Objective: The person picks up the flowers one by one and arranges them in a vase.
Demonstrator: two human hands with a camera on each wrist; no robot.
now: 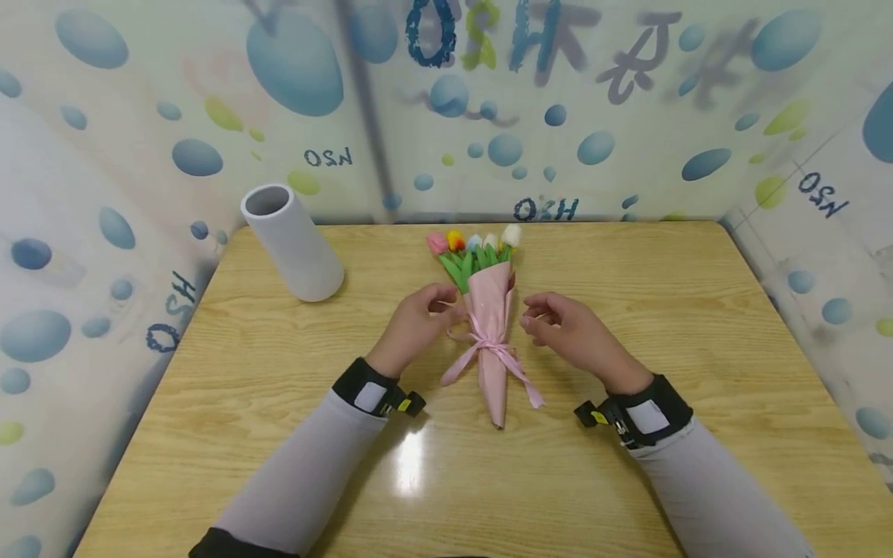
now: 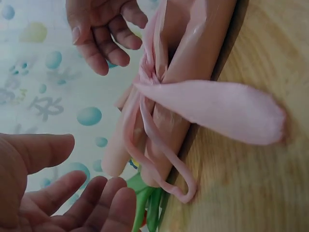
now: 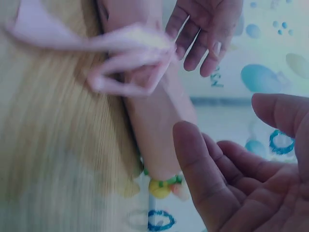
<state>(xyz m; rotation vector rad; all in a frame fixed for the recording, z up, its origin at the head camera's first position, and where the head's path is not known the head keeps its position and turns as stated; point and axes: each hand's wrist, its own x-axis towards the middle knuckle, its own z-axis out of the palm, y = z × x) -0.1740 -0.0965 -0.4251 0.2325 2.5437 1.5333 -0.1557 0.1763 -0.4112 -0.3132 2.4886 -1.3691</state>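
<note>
A bouquet of tulips wrapped in pink paper (image 1: 491,298) lies on the table, blossoms toward the back wall. Pink, yellow-orange, blue and white tulip heads (image 1: 473,241) show above green leaves. A pink ribbon (image 1: 494,346) is tied in a bow round the wrapping, with a loop and tails spread out. My left hand (image 1: 423,322) hovers at the bouquet's left side, fingers loosely bent and holding nothing. On the other side my right hand (image 1: 567,329) stays a little apart from the paper, its fingers relaxed. Both wrist views show bare palms facing the bouquet (image 2: 193,53).
A white cylindrical vase (image 1: 296,248) stands tilted-looking in the head view at the back left of the wooden table (image 1: 698,325). Behind the table's far edge rises a wall covering (image 1: 551,116) with blue and green spots and lettering.
</note>
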